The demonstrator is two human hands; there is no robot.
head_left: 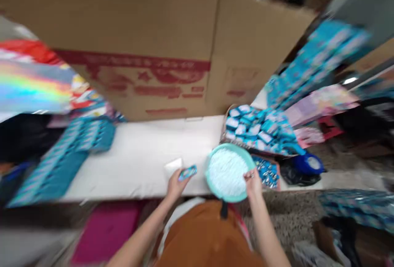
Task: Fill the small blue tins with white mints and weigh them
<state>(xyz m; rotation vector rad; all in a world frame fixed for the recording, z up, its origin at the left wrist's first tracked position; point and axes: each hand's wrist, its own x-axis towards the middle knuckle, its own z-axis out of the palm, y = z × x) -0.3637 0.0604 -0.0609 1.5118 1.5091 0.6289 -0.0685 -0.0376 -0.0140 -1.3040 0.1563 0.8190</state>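
Note:
My left hand (176, 185) holds a small blue patterned piece (187, 172) between its fingers, just above the white tabletop (147, 148). A small white square item (173, 165) lies right behind that hand. To the right sits a mint-green basin (211, 180) filled with small white pieces (229, 171). My right hand (253, 180) is at the basin's right rim, its fingers pinched together; what they hold is too small and blurred to name. Beside it stands a shallow tray (278, 175) of small blue and silver bits.
A large cardboard box (172, 20) stands along the table's back. Behind the basin is a container heaped with blue-and-white pieces (258, 129). Teal strips (64, 164) lie at the left. A blue roll (309, 163) and black bag (297, 176) sit at the right.

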